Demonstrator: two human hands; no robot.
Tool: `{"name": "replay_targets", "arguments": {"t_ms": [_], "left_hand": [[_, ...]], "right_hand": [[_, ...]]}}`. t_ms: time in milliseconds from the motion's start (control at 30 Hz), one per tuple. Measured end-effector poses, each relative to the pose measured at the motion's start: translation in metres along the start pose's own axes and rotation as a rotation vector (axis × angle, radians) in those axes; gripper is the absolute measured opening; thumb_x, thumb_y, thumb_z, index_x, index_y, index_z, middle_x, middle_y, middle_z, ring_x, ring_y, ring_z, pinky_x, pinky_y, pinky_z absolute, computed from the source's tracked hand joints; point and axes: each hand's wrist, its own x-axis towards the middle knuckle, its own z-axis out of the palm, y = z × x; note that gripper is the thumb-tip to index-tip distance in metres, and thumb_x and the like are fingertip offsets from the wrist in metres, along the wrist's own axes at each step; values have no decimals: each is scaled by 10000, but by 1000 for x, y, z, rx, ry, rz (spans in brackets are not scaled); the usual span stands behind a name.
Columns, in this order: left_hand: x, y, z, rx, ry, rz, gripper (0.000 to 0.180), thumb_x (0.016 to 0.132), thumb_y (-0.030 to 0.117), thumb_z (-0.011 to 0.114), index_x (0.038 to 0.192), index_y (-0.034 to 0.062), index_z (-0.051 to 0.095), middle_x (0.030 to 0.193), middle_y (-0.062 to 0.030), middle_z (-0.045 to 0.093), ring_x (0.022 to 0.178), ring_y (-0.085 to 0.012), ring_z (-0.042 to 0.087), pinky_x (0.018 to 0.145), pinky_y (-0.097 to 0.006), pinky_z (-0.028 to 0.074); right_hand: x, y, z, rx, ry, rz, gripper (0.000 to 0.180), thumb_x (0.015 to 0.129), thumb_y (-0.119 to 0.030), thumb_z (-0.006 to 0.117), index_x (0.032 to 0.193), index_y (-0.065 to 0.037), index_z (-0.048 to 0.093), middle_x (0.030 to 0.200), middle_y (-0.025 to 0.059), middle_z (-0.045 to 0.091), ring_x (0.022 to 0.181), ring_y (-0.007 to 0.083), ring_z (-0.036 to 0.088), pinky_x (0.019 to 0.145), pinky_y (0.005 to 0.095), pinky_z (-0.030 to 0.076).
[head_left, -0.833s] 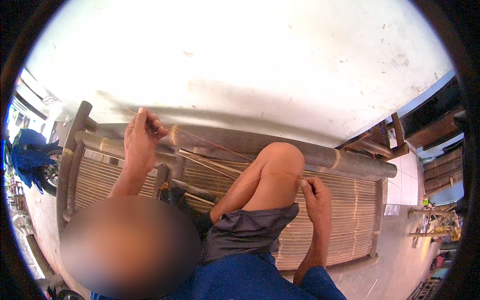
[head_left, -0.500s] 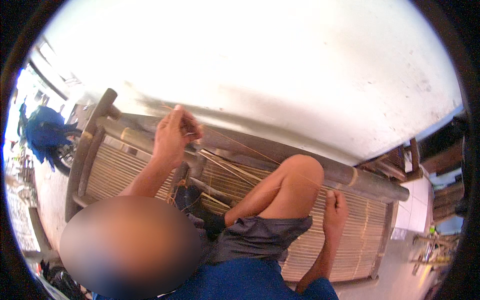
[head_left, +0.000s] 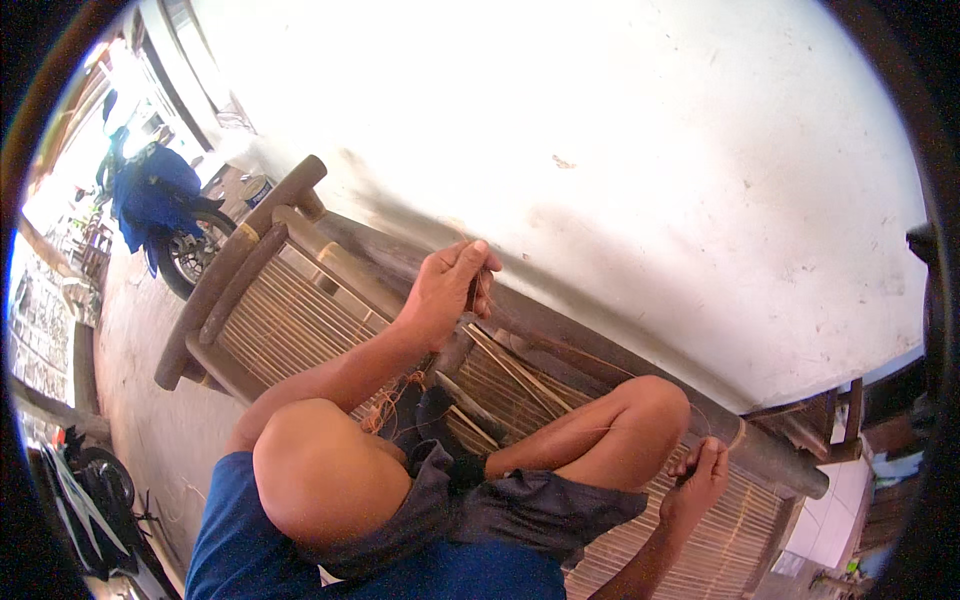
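My left hand (head_left: 460,283) is raised over the bench's back rail, thumb and fingers pinched on a thin orange-brown strand. Low on the right, beside my bent knee, my right hand (head_left: 698,480) is closed in a pinch on a fine strand too. Between the hands a thin strand (head_left: 590,352) runs slackly and curves past the knee; parts of it are too fine to follow. Near my left forearm lies a tangle of orange strands (head_left: 393,402). Several pale narrow strips (head_left: 512,366) rest on the slats in front of my legs, next to a long greyish piece (head_left: 468,400).
I sit cross-legged on a slatted bamboo bench (head_left: 290,322) with thick round rails. A white wall (head_left: 620,150) rises close behind its far rail (head_left: 770,448). A blue-covered motorbike (head_left: 160,200) stands at the far left, another motorbike (head_left: 90,520) at the lower left.
The view has turned, shifting the bench rightward. My right hand has curled and turned more inward. The strand, nearly straight before, now hangs slacker; my left hand keeps its pinch.
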Motion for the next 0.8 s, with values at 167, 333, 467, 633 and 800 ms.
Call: {"name": "replay_targets", "arguments": {"t_ms": [167, 333, 467, 633, 800], "left_hand": [[-3, 2, -2, 53, -44, -9, 399, 1094, 395, 534, 973, 27, 632, 626, 47, 425, 503, -55, 384, 462, -255, 370], [-3, 2, -1, 51, -48, -22, 409, 1093, 406, 534, 984, 29, 650, 613, 56, 406, 490, -49, 384, 432, -240, 342], [-4, 0, 0, -44, 6, -19, 414, 1097, 420, 517, 990, 40, 643, 613, 65, 384, 486, -51, 372, 433, -242, 341], [-2, 3, 1, -119, 37, -61, 382, 1104, 409, 501, 1002, 57, 611, 646, 59, 387, 509, -56, 362, 478, -256, 364], [-2, 4, 13, -241, 18, -75, 372, 1108, 405, 492, 987, 68, 593, 655, 52, 397, 511, -61, 357, 496, -264, 369]], "right_hand": [[6, -7, -10, 274, 85, 66, 225, 1095, -270, 549, 950, -98, 555, 708, -18, 446, 582, 93, 428, 519, 258, 384], [26, 6, -55, 663, -48, 120, 169, 1093, -229, 547, 995, -94, 575, 721, -22, 445, 618, 93, 439, 560, 249, 428], [48, -3, -87, 813, 67, -31, 226, 1088, -250, 546, 1033, -36, 594, 889, 53, 619, 779, 125, 617, 675, 241, 533], [49, -53, -24, 530, 331, -435, 373, 1099, -276, 467, 1195, 40, 639, 1211, 160, 702, 1109, 237, 693, 894, 345, 604], [-27, -49, 131, -416, -427, -180, 297, 1020, -262, 600, 1115, 0, 701, 1054, 130, 733, 990, 251, 681, 918, 353, 522]]}}
